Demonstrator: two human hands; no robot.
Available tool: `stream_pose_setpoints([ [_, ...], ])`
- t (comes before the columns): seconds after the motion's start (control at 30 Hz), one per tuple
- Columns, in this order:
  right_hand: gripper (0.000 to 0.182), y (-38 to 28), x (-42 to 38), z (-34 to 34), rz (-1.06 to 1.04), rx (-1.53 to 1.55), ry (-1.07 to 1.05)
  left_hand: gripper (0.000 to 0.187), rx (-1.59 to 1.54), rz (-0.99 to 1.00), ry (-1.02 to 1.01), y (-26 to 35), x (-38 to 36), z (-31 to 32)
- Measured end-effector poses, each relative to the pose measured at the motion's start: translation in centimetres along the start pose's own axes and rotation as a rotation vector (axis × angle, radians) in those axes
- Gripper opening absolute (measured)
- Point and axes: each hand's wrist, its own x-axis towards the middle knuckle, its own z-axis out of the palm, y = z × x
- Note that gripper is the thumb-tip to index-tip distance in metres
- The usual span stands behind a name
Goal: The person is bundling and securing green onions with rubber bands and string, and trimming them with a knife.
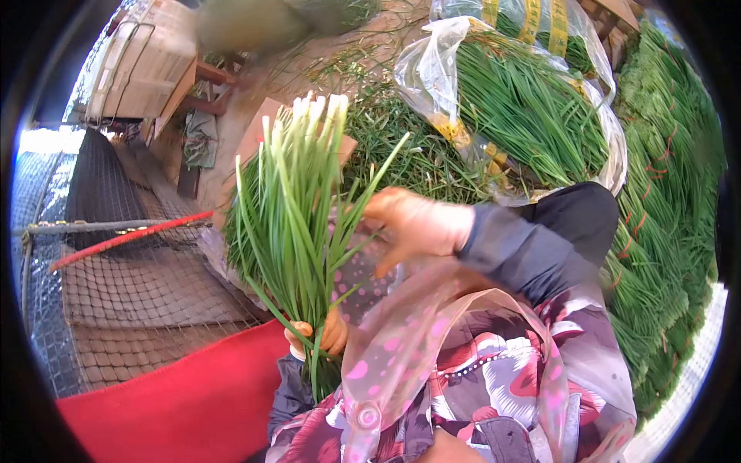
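My left hand (pixel 320 333) is wrapped round the lower, leafy part of a bunch of garlic chives (pixel 301 208). The pale cut ends of the bunch point up and away from me, and a few stalks splay out to the right. To the right of the bunch, my right hand (pixel 424 222) has its fingers apart, close beside a stray stalk, slightly blurred. A clear pink-dotted apron (pixel 401 332) covers my lap behind both hands.
Bagged chives (pixel 532 108) lie ahead to the right. Long stacks of tied green bundles (pixel 656 224) line the right side. Loose trimmings (pixel 417 143) cover the ground. At left are netting (pixel 131 309), a red rod (pixel 131 241), red cloth (pixel 185 393) and a wooden stool (pixel 212 85).
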Motion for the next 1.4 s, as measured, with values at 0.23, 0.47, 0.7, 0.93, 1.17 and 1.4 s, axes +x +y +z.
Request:
stream_pose_setpoints([
  [0.23,0.023,7.1,-2.5,-2.5,0.104,0.111,0.454,0.035,-0.012,-0.107,-0.073,0.2,0.0,0.7],
  [0.47,0.111,8.0,-0.8,-7.4,0.227,-0.583,0.278,0.042,0.006,-0.144,-0.064,-0.1,-0.1,1.1],
  [0.7,0.029,9.7,8.6,1.3,-0.177,0.028,0.516,0.053,0.031,-0.152,-0.022,0.2,-0.3,2.4],
  [0.93,0.036,14.0,-0.3,-12.0,0.7,-0.253,0.504,0.06,0.044,-0.172,0.076,0.5,-1.3,3.1],
  [1.17,0.066,4.0,-0.1,-2.8,0.027,0.406,0.249,0.046,0.117,-0.108,0.025,0.5,-0.4,1.8],
  [1.4,0.023,4.1,-3.3,-6.3,0.384,0.663,0.5,0.044,0.384,-0.248,0.382,1.7,-1.1,3.2],
])
